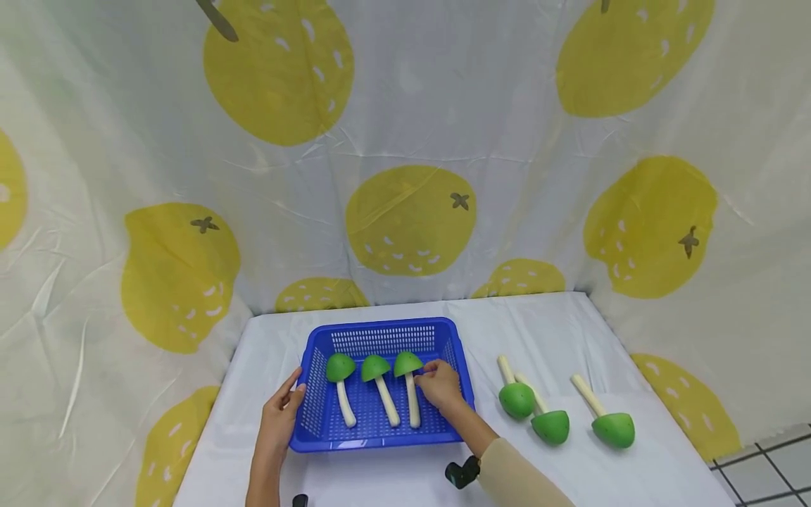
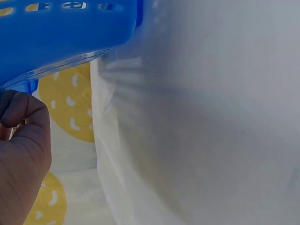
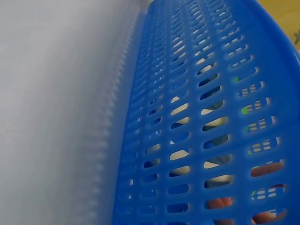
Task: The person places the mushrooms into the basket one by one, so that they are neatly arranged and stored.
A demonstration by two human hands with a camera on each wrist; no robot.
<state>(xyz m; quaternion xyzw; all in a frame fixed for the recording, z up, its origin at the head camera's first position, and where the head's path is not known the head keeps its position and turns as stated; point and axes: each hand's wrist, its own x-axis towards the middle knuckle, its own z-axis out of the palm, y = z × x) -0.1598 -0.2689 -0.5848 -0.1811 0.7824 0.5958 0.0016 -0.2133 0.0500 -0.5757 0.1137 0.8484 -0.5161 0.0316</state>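
A blue plastic basket (image 1: 380,443) with slotted walls sits on the white-covered table. Three toy mushrooms with green caps and pale stems lie side by side in it: a left one (image 1: 342,394), a middle one (image 1: 384,394) and a right one (image 1: 413,401). At the basket's left side my left hand (image 1: 279,412) grips the rim, thumb on top; the left wrist view has the curled fingers (image 2: 23,108) at the rim. Reaching over the right side, my right hand (image 1: 442,386) pinches the right mushroom just under its cap. The right wrist view is mostly filled by the slotted wall.
To the right of the basket, several more green mushrooms lie on the cloth: two close together (image 1: 516,401) (image 1: 550,427) and one apart (image 1: 613,429). A lemon-print curtain (image 1: 412,218) hangs behind and at both sides. Dark wrist-camera parts (image 1: 462,472) show near the right sleeve.
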